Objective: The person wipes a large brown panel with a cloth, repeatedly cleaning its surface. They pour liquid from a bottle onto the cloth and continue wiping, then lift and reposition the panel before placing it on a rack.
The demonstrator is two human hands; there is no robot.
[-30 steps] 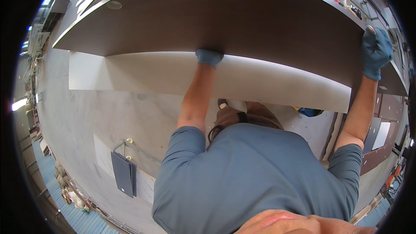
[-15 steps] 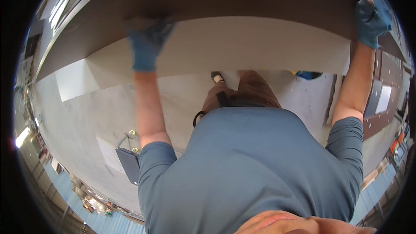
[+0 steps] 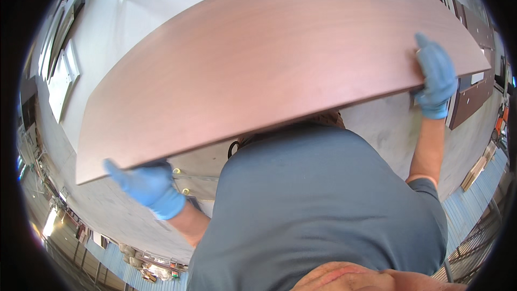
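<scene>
White panels point(image 3: 60, 75) stacked far left; dark brown boards point(image 3: 474, 97) right (partly hidden); grey floor point(image 3: 388, 124).

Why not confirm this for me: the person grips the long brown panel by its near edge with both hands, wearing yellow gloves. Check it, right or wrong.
Wrong on one point: the gloves are blue, not yellow. The head view shows the left hand and the right hand, both in blue gloves, gripping the near edge of the long brown panel.

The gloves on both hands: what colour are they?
Blue, on the left hand and right hand; clearest in the head view.
</scene>
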